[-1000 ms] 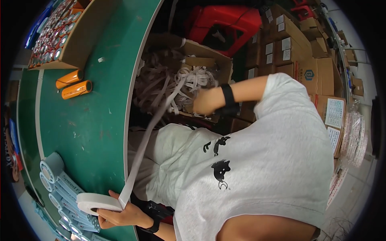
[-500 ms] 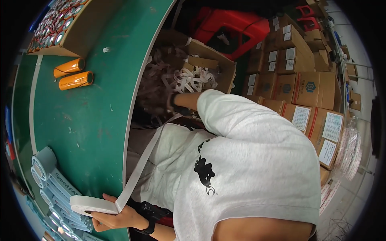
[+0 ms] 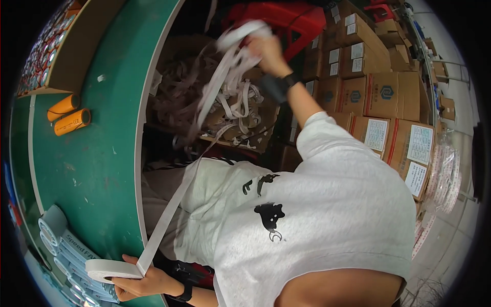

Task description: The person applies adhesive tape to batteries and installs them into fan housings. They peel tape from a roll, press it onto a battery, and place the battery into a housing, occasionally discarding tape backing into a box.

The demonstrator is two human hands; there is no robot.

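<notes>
My left hand (image 3: 151, 282), at the lower left by the table edge, is closed on a roll of white tape (image 3: 115, 269). A long loose strip (image 3: 171, 207) runs from the roll across my lap to a cardboard box (image 3: 235, 144). Over that box my raised right hand (image 3: 268, 55) is closed on a bunch of white strips (image 3: 221, 77), which hang down in long loops. Motion blurs this hand and the upper part of the bunch. Tangled pale strips (image 3: 176, 84) fill much of the box below. Where the long strip ends among them I cannot tell.
On the green table (image 3: 112, 169) lie two orange cylindrical battery packs (image 3: 71, 122). A carton of cylindrical parts (image 3: 51, 66) stands at the far left, light-blue handheld fans (image 3: 69, 250) nearer. Behind the box are a red stool (image 3: 302, 23) and stacked cartons (image 3: 394, 97).
My right hand has risen out of the box toward the top, lifting the bunch of strips. My left hand still holds the roll in nearly the same place. The view has shifted slightly.
</notes>
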